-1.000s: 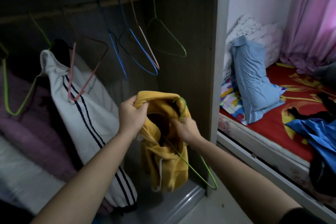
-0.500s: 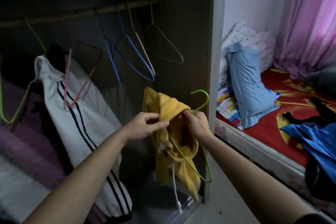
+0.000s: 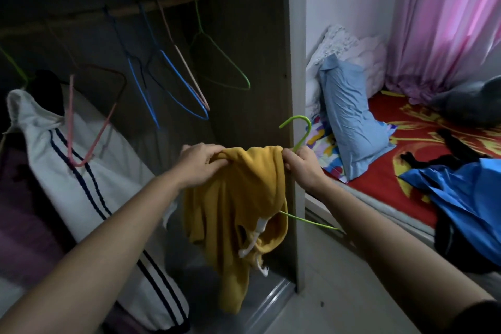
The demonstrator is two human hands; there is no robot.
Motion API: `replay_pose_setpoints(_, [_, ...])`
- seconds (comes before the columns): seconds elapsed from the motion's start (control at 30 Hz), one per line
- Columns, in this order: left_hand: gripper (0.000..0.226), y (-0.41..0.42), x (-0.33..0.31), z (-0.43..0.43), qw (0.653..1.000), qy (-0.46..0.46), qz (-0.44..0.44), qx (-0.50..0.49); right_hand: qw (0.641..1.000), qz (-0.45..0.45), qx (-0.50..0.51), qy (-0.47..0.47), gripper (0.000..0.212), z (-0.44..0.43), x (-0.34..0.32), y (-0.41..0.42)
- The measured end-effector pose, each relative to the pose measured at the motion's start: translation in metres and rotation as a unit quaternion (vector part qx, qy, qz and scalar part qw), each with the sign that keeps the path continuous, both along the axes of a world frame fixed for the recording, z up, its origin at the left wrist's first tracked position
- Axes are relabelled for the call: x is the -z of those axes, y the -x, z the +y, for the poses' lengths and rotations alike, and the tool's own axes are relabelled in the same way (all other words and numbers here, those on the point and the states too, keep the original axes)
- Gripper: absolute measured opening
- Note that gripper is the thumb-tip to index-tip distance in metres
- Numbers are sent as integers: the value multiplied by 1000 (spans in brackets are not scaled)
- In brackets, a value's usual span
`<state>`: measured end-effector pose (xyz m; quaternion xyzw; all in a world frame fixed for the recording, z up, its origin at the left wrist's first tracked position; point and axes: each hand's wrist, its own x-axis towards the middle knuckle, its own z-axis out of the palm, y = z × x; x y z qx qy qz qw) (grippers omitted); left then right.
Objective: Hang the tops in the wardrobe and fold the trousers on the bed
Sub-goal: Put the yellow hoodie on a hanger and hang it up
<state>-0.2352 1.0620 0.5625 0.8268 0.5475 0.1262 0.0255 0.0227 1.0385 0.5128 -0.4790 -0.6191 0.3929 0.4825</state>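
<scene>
A yellow hooded top [image 3: 238, 211] with white drawstrings hangs between my hands in front of the open wardrobe. My left hand [image 3: 202, 163] grips its upper left edge. My right hand [image 3: 301, 168] pinches its upper right edge together with the neck of a green wire hanger [image 3: 301, 130], whose hook points up and whose lower bar sticks out to the right of the cloth. Above runs the wooden wardrobe rail [image 3: 151, 5]. On the red bed sheet [image 3: 385, 171] lie a blue garment [image 3: 461, 198] and a black garment [image 3: 450, 154].
Several empty wire hangers [image 3: 176, 84] hang on the rail. A white top with dark stripes [image 3: 89, 171] hangs at the left. The wardrobe's side panel [image 3: 295, 89] stands between wardrobe and bed. A light blue pillow [image 3: 349, 122] and pink curtain [image 3: 447, 22] are by the bed.
My hands have spread apart and stretched the top's upper edge flat. The hanger's hook now stands clear above my right hand, and the top hangs longer below.
</scene>
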Motion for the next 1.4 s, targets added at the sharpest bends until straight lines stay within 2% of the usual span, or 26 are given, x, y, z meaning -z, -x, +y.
replay_pose_setpoints(0.1, [33,-25,-2,-13,997,68,-42,-10,1000,4,7,4,49,3,4,6])
replay_pose_setpoints(0.17, [47,-34,-2,-15,989,106,-106,-13,1000,-5,-6,19,50,3,7,13])
replay_pose_setpoints(0.27, [59,-31,1,-14,981,132,-141,-5,997,-33,-43,46,44,0,6,19])
replay_pose_setpoints(0.37, [54,-23,10,-18,981,142,-132,-11,994,-59,-65,61,38,-1,0,20])
replay_pose_setpoints(0.5, [47,-12,25,-19,970,141,-198,-21,994,-85,-47,51,28,0,4,15])
replay_pose_setpoints(0.57, [44,-12,27,-23,969,119,-211,-43,988,-149,-5,37,35,-1,19,8])
replay_pose_setpoints(0.63, [40,-12,27,-23,965,87,-237,-72,972,-220,79,16,55,-5,46,-2])
replay_pose_setpoints(0.7, [34,-12,26,-22,959,57,-261,-95,950,-248,187,-8,79,-15,77,-11])
replay_pose_setpoints(0.8, [30,-16,20,-22,949,24,-298,-99,930,-172,325,-13,101,-33,112,-8])
replay_pose_setpoints(0.87, [28,-22,15,-23,945,0,-312,-95,934,-59,346,62,110,-38,120,1])
replay_pose_setpoints(1.0, [27,-30,6,-27,944,-19,-317,-89,933,142,263,202,117,-27,117,12])
replay_pose_setpoints(1.07, [26,-32,1,-30,938,-31,-332,-94,946,150,189,217,121,-22,122,15])
replay_pose_setpoints(1.13, [24,-34,-5,-31,925,-46,-363,-102,948,119,128,264,126,-16,128,19])
replay_pose_setpoints(1.2, [21,-36,-11,-33,917,-50,-385,-97,927,107,80,351,116,-10,127,22])
replay_pose_setpoints(1.27, [20,-36,-15,-36,919,-37,-385,-83,906,117,30,406,80,-8,121,28])
replay_pose_setpoints(1.33, [20,-35,-14,-38,925,-25,-374,-65,908,106,25,405,46,-5,119,32])
replay_pose_setpoints(1.4, [21,-28,-11,-36,930,-28,-363,-55,908,99,65,402,28,-2,117,32])
